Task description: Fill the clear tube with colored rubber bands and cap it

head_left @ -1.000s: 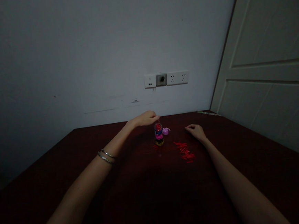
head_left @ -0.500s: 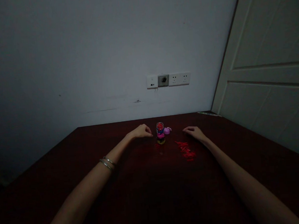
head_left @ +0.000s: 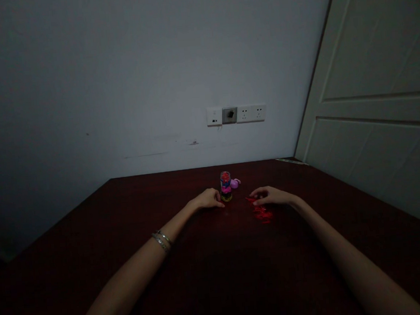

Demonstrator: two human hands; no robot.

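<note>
A clear jar [head_left: 226, 185] stands upright and uncapped, with red pieces at its top, a blue and pink band round it and yellowish pieces at the bottom. Just left of its base is my left hand [head_left: 209, 199], fingers curled and tips low at the table; what lies between them is too small to make out. Loose thin red strips [head_left: 262, 215] lie spread right of the jar. Over their far end reaches my right hand [head_left: 274, 196], thumb and fingers apart, partly covering the strips. A light purple lid [head_left: 235, 183] with a loop rests behind the jar.
All of this is on a dark red-brown table [head_left: 189, 261] against a pale wall [head_left: 146, 85]. Sockets and switches [head_left: 236, 114] are set in the wall above. At the right stands a white panelled door [head_left: 376, 100]. The light is dim.
My left hand has moved right and nearer, down to the jar's base. My right hand has moved left and nearer, over the red strips, and its fingers have spread.
</note>
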